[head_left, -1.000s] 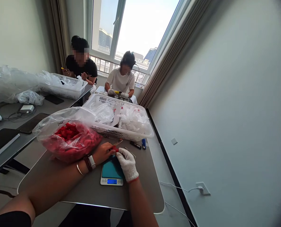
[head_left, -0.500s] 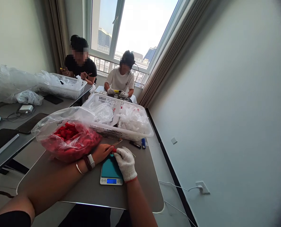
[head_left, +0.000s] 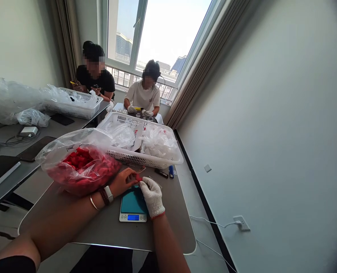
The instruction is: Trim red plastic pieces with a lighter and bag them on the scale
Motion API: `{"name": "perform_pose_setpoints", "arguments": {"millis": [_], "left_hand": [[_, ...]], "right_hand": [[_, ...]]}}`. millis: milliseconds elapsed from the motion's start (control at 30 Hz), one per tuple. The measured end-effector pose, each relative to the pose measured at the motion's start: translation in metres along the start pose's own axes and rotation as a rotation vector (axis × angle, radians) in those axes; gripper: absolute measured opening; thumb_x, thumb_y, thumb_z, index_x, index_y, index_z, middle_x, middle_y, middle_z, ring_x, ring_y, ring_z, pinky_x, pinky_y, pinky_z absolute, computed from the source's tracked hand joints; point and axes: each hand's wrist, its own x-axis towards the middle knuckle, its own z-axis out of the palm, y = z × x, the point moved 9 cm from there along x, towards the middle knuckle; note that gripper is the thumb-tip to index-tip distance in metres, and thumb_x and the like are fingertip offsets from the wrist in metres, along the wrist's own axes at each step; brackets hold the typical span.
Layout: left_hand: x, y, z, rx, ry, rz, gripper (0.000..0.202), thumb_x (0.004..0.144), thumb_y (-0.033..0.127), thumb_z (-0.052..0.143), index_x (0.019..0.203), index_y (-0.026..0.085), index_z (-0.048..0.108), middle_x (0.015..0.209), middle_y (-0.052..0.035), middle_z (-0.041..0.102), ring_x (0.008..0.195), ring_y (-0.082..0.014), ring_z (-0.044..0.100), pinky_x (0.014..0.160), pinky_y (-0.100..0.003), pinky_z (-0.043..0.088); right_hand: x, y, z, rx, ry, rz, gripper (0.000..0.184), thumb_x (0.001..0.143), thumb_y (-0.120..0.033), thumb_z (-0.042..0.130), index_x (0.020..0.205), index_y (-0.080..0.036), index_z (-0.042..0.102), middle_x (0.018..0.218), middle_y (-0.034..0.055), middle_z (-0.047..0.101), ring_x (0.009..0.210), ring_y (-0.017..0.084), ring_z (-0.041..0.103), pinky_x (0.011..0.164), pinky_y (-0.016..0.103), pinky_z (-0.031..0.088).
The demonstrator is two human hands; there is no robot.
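Two hands (head_left: 124, 182) (head_left: 152, 196) hold one red piece (head_left: 139, 177) near one scale (head_left: 132, 204).

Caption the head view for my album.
A small red piece held between bare left hand and gloved right hand, near a digital scale.

You are facing glare from the window (head_left: 154, 41), its sky (head_left: 174, 26) washing out white, while the right wall (head_left: 270, 132) is darkening toward the view's edge.

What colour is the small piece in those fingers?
The small piece is red, showing best in the head view.
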Motion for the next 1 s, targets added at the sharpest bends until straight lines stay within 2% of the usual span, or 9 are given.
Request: {"name": "perform_pose_setpoints", "arguments": {"millis": [133,233,300,400,500,667,833,1000], "left_hand": [[-0.001,-0.005,0.006,0.018,-0.054,0.007,0.040,0.094,0.050,0.045,0.084,0.015,0.063,0.080,-0.0046,0.061,0.070,-0.0162,0.055,0.065,-0.028,0.046],[-0.002,-0.007,0.015,0.054,-0.134,0.019,0.051,0.099,0.046,0.032,0.069,0.016,0.061,0.068,-0.0031,0.059,0.065,-0.0157,0.054,0.065,-0.028,0.045],[-0.002,-0.005,0.017,0.069,-0.150,0.034,0.046,0.099,0.042,0.034,0.075,0.016,0.063,0.074,-0.0044,0.063,0.071,-0.0172,0.057,0.071,-0.030,0.047],[-0.003,0.001,0.012,0.056,-0.101,0.062,0.029,0.095,0.039,0.048,0.104,0.017,0.064,0.098,-0.0088,0.067,0.092,-0.0219,0.060,0.085,-0.036,0.048],[-0.005,0.005,0.011,0.031,-0.091,0.069,0.033,0.089,0.035,0.059,0.117,0.018,0.060,0.108,-0.0102,0.066,0.097,-0.0236,0.061,0.087,-0.039,0.050],[-0.006,0.002,0.012,-0.013,-0.128,0.025,0.025,0.088,0.028,0.059,0.111,0.017,0.061,0.103,-0.0088,0.069,0.091,-0.0220,0.064,0.083,-0.037,0.051],[-0.004,-0.010,0.012,-0.186,-0.124,-0.121,0.024,0.091,0.033,0.053,0.108,0.017,0.058,0.090,-0.0051,0.071,0.075,-0.0181,0.066,0.071,-0.032,0.053],[-0.003,-0.008,0.015,-0.200,-0.143,-0.114,0.024,0.092,0.039,0.051,0.098,0.017,0.059,0.092,-0.0065,0.071,0.082,-0.0196,0.067,0.072,-0.032,0.054]], "right_hand": [[-0.002,0.000,0.003,0.013,-0.010,-0.081,0.020,0.083,-0.035,0.061,0.091,-0.020,0.072,0.092,0.0048,0.071,0.085,0.019,0.065,0.082,0.031,0.052],[-0.002,0.001,0.005,-0.028,-0.010,-0.107,0.019,0.082,-0.034,0.061,0.092,-0.020,0.071,0.093,0.0053,0.071,0.086,0.019,0.065,0.084,0.032,0.052],[0.000,0.001,0.003,-0.066,0.002,-0.090,0.018,0.083,-0.033,0.061,0.091,-0.020,0.071,0.091,0.0052,0.071,0.085,0.019,0.065,0.084,0.032,0.052],[0.001,-0.004,-0.002,-0.097,0.018,-0.062,0.017,0.084,-0.032,0.060,0.088,-0.020,0.071,0.089,0.0047,0.071,0.083,0.019,0.065,0.082,0.031,0.051],[0.002,-0.011,-0.001,-0.059,-0.031,-0.057,0.019,0.086,-0.031,0.056,0.087,-0.021,0.072,0.088,0.0039,0.072,0.083,0.019,0.065,0.081,0.030,0.052],[0.001,-0.015,0.004,-0.016,-0.067,-0.120,0.020,0.086,-0.027,0.055,0.094,-0.020,0.072,0.095,0.0049,0.072,0.089,0.019,0.066,0.087,0.031,0.052],[-0.001,-0.014,0.007,-0.137,-0.071,-0.139,0.028,0.076,-0.029,0.065,0.103,-0.020,0.069,0.095,0.0050,0.071,0.086,0.020,0.065,0.082,0.033,0.052],[-0.002,-0.026,0.003,-0.232,-0.028,-0.180,0.021,0.077,-0.031,0.063,0.094,-0.019,0.068,0.081,0.0040,0.067,0.077,0.019,0.061,0.077,0.032,0.049]]}}
